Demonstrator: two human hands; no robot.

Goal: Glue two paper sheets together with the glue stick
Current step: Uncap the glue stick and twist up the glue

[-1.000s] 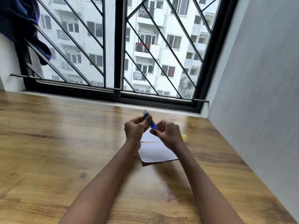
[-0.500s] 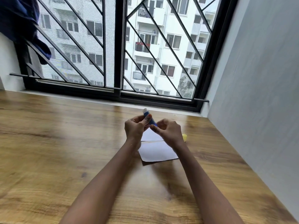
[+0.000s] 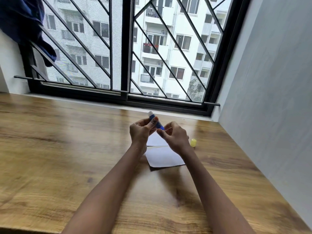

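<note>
A blue glue stick point(image 3: 157, 124) with its white tip bare points up and away, held above the table. My left hand point(image 3: 141, 132) grips its upper body between thumb and fingers. My right hand point(image 3: 175, 135) pinches its lower end. Below the hands lie two white paper sheets: the near sheet point(image 3: 164, 157) lies flat on the wood, the far sheet point(image 3: 156, 140) is partly hidden by my hands. The yellow cap point(image 3: 193, 143) stands on the table just right of my right hand.
The wooden table point(image 3: 67, 149) runs to a black-framed barred window point(image 3: 125, 65) at the back. A grey wall point(image 3: 270, 98) bounds the table's right side. Dark blue cloth point(image 3: 22, 22) hangs at the top left.
Both hands stay on the glue stick and have shifted only slightly. My right fingers have moved a little around the stick's lower end.
</note>
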